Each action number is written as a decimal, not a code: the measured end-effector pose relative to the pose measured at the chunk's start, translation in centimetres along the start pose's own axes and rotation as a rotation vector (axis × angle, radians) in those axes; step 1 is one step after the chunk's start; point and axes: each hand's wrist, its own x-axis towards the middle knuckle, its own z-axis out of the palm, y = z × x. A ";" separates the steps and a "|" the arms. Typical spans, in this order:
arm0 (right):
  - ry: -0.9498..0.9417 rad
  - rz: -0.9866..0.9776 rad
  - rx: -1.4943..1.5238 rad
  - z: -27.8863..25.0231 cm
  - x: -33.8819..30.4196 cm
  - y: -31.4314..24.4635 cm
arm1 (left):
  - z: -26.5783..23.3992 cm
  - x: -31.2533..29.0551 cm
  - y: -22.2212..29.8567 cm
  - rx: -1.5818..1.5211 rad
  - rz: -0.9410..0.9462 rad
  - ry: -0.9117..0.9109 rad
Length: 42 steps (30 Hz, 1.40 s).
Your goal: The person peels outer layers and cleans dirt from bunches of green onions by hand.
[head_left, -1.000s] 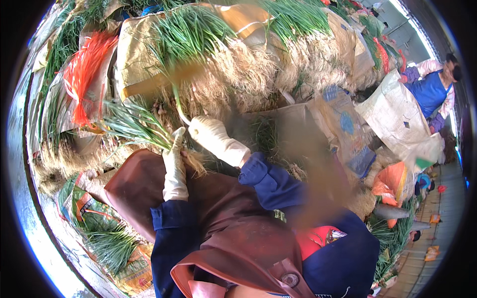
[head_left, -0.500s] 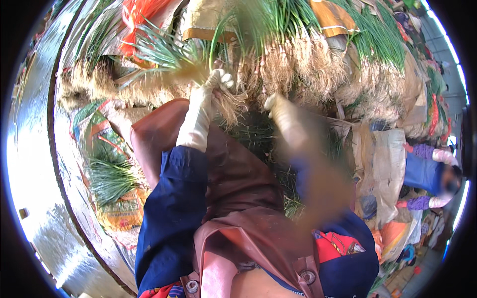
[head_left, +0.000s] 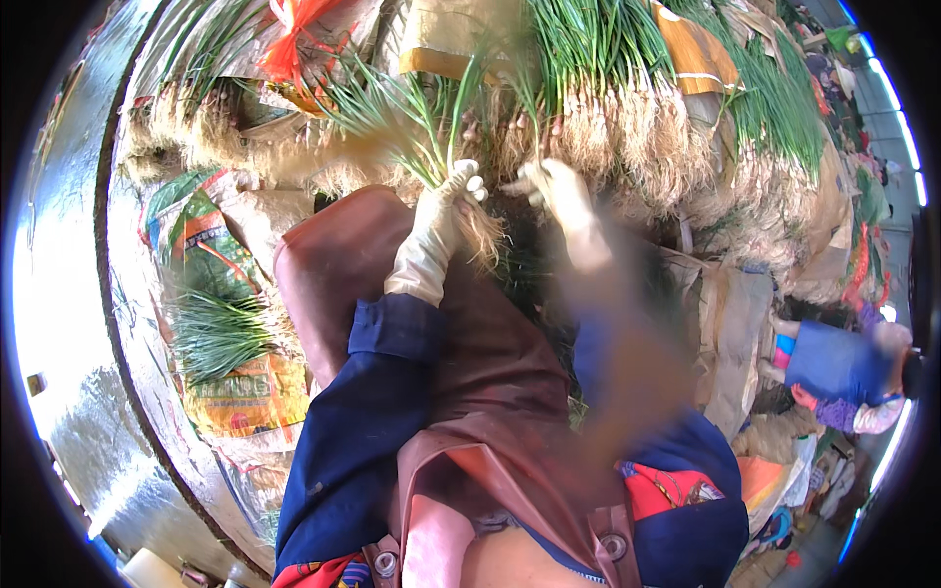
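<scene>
My left hand (head_left: pixel 457 188), in a pale glove, is closed round a bunch of green onions (head_left: pixel 431 147). Their leaves fan up and to the left, and the stringy roots hang below the fist. Just to the right, my gloved right hand (head_left: pixel 557 191) has its fingers pinched at the foot of a single green onion (head_left: pixel 536 122), whose stalk rises from the fingertips toward the pile. Beyond both hands lie heaped green onions (head_left: pixel 613 69) with their pale, tangled roots facing me. A brown smear blurs my right forearm.
A brown apron (head_left: pixel 480 363) covers my lap. At the left, more green onions (head_left: pixel 221 333) lie on a yellow printed sack (head_left: pixel 245 397). An orange-red plastic bag (head_left: pixel 286 44) is at the far left of the heap. Another person (head_left: pixel 838 363) bends at the right.
My left hand has shifted a little right with its bunch. My right hand has risen slightly, its fingers now at a green onion. The person at the right has changed posture.
</scene>
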 end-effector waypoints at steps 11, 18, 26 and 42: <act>0.153 -0.047 -0.500 -2.4 -5.0 3.3 | 0.8 -1.2 0.7 -0.177 -0.031 -0.267; 0.369 -0.092 -1.092 -5.7 4.9 2.1 | 2.0 1.2 -1.9 0.006 -0.070 -0.180; 0.138 -0.641 -0.791 0.8 -7.4 -2.2 | 1.9 0.6 -2.3 0.202 -0.164 -0.216; 0.295 -0.078 -0.758 0.0 -1.0 -2.0 | 0.8 0.4 -0.8 0.086 -0.084 -0.124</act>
